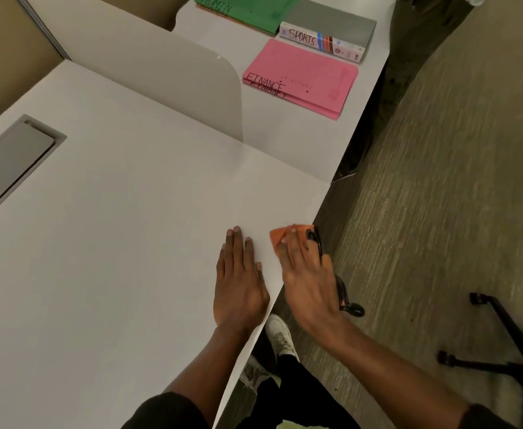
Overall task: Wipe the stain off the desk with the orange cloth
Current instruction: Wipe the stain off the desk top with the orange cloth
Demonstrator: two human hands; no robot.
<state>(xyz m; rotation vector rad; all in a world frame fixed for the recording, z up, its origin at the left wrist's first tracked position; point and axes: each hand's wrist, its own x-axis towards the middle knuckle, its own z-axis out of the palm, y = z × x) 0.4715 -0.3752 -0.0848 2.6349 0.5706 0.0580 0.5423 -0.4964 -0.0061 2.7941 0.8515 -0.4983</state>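
Our right hand (308, 274) presses the orange cloth (280, 235) flat on the desk (114, 227) at its near edge, fingers spread over it, cloth poking past the fingertips. Just left of it, our left hand (238, 280) lies open, palm down, holding nothing.

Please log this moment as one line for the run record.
right hand: pressing cloth at desk edge | left hand: flat on desk

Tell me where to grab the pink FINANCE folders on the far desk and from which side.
Take the pink FINANCE folders by the long right-hand edge, coming in from the aisle side. They lie flat in a small stack close to the desk edge there, with bare surface alongside. The SPORTS book crowds the far end, and the divider panel stands to their left.
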